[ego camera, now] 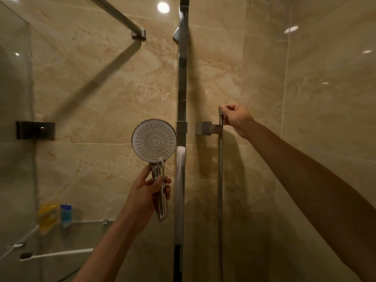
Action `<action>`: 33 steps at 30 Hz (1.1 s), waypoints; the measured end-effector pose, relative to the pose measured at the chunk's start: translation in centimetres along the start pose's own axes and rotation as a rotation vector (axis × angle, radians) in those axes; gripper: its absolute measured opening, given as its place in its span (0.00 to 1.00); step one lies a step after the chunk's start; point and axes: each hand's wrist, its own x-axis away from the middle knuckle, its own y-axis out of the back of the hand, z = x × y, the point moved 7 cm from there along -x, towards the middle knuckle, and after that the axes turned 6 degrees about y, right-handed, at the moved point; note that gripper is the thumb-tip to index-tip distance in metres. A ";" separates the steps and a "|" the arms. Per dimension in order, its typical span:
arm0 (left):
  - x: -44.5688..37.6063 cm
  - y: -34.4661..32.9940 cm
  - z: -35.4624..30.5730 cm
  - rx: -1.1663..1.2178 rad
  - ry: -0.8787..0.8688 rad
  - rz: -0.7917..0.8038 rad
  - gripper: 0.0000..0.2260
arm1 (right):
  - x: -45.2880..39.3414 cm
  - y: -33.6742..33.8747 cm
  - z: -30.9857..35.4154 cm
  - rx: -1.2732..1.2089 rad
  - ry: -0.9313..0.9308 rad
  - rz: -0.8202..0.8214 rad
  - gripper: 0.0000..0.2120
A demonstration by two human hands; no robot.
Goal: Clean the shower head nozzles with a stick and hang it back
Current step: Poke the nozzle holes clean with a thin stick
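Shower head off its hose.
Left hand (149, 192) grips the upright shower head (154, 140); right hand (236, 119) pinches the hose end (221, 113) at two o'clock, beside the bracket (205, 128).

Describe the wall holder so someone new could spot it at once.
Find the vertical chrome rail on the beige tile wall. Just right of it, level with the shower head, sits the holder: a small square metal bracket, the only fitting with the hose hanging through it.
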 end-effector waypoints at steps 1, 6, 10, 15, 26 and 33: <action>-0.1 0.0 0.0 -0.001 0.003 -0.002 0.20 | -0.1 -0.4 0.0 0.012 0.008 0.018 0.11; 0.0 0.3 0.5 0.002 0.025 -0.028 0.20 | -0.1 -1.9 -0.1 0.134 0.033 0.024 0.13; 0.3 0.8 1.2 0.006 0.031 -0.051 0.20 | 0.4 -1.6 -1.2 0.173 0.049 0.015 0.09; 0.9 1.3 2.2 0.023 0.030 -0.085 0.19 | 2.0 -0.4 -2.1 0.091 0.102 -0.013 0.12; 2.9 2.5 3.4 0.039 0.064 -0.117 0.20 | 4.0 -0.4 -1.5 0.702 0.324 0.182 0.18; 5.4 3.9 3.5 0.038 0.105 -0.136 0.22 | 5.4 0.0 0.5 0.491 0.270 0.267 0.24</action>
